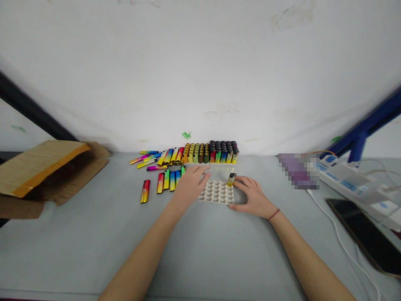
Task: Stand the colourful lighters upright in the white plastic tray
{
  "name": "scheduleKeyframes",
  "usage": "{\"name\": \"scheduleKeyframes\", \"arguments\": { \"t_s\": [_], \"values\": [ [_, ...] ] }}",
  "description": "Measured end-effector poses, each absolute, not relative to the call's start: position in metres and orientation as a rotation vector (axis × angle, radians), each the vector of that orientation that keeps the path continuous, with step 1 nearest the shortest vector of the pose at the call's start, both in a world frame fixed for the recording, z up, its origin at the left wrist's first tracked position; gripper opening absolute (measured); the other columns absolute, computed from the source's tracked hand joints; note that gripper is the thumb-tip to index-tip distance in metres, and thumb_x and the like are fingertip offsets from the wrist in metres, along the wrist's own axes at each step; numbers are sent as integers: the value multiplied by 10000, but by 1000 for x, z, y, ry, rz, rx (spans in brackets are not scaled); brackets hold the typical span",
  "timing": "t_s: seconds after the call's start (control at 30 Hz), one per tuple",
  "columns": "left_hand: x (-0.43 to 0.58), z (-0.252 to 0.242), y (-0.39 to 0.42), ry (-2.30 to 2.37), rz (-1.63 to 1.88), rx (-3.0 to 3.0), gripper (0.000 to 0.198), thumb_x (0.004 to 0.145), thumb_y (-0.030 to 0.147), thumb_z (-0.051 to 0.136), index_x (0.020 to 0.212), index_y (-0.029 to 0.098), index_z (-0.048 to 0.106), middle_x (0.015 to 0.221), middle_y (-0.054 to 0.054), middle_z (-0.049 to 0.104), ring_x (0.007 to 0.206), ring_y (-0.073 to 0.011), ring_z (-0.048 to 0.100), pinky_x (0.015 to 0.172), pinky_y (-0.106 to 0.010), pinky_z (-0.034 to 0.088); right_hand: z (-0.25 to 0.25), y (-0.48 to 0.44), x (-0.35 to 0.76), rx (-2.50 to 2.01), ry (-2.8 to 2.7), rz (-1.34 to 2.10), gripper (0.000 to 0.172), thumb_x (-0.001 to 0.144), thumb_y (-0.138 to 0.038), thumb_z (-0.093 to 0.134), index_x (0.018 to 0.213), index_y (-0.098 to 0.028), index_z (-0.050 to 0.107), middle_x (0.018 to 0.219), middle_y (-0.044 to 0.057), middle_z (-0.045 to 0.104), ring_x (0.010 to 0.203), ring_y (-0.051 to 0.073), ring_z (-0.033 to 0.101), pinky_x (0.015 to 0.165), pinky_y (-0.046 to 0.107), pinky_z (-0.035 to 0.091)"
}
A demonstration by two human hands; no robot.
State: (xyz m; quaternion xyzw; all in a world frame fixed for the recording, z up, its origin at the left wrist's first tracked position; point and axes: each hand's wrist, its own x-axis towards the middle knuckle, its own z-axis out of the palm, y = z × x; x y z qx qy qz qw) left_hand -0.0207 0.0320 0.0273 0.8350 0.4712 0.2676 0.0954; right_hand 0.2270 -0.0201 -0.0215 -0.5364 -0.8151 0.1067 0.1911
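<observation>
A white tray with rows of round holes (pixel 216 193) lies flat on the grey table (pixel 200 251). My left hand (pixel 190 183) rests on the tray's left edge, fingers stretched out and apart. My right hand (pixel 253 195) sits at the tray's right side, fingers curled round a yellow-and-black lighter (pixel 231 179) standing at the tray's far right corner. Behind the tray stands a packed row of upright lighters (pixel 210 152). Several colourful lighters (pixel 163 180) lie flat to the left of my left hand.
An open cardboard box (pixel 46 169) lies on its side at the far left. At the right are a white power strip (pixel 351 182) with cables, a dark phone (pixel 366 234) and a blurred purple object (pixel 294 169). A white wall rises behind the table.
</observation>
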Motion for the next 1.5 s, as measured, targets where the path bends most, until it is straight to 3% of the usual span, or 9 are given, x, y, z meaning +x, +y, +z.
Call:
{"name": "scheduleKeyframes", "arguments": {
  "t_s": [0.07,0.13,0.27,0.53,0.7,0.93,1.17,1.33,1.5],
  "values": [
    [-61,35,41,1725,834,2367,302,928,327,402,1016,191,657,1022,-104,681,997,-250,617,930,-399,465,-22,-20,227,-1511,-2290,299,709,675,-548,730,1264,-191,560,1339,137,530,1238,319,456,1037,489,340],
    [-106,38,49,2117,811,2213,326,902,350,426,1052,153,640,1062,-173,657,1050,-330,601,934,-487,446,-22,-21,228,-1513,-2291,292,698,681,-546,724,1262,-196,562,1336,135,532,1238,319,458,1035,488,343],
    [-173,29,56,2447,390,1693,506,740,548,615,1025,131,642,1062,-266,645,1067,-456,588,845,-544,458,-23,-21,228,-1512,-2296,260,690,696,-552,705,1273,-205,553,1338,130,534,1236,318,466,1031,494,349],
    [-176,29,53,2249,66,1566,325,699,524,599,647,204,619,650,-79,676,742,-310,658,608,-348,450,-24,-23,229,-1500,-2300,238,662,727,-560,672,1268,-198,553,1340,139,534,1245,319,466,1036,501,358],
    [-169,32,52,2309,602,1469,281,709,468,632,745,204,545,599,-28,613,625,-241,630,536,-292,435,-25,-24,229,-1508,-2295,234,661,737,-563,663,1277,-200,542,1348,140,531,1250,321,466,1042,506,355],
    [-116,41,49,1567,1254,1128,237,796,416,588,803,184,543,653,35,580,465,-93,555,461,-200,451,-26,-25,230,-1503,-2291,215,652,739,-545,666,1278,-200,540,1345,141,534,1244,325,473,1038,506,360],
    [-49,34,37,1057,1280,758,282,781,453,601,846,211,472,506,98,444,359,-56,386,381,-163,302,-26,-26,230,-1507,-2295,200,670,753,-559,652,1281,-165,531,1351,159,529,1241,324,475,1042,503,361],
    [-38,35,30,959,1232,581,438,811,586,460,634,185,457,448,75,347,344,-62,330,365,-186,296,-27,-27,231,-1502,-2289,194,663,755,-557,647,1295,-190,532,1348,152,534,1240,330,477,1030,515,372],
    [-36,35,25,993,1224,570,449,864,475,337,515,194,374,405,83,219,297,-46,163,318,-167,140,-27,-27,231,-1499,-2289,192,667,760,-559,641,1309,-199,525,1345,147,535,1237,330,479,1027,511,375]
  ]
}}
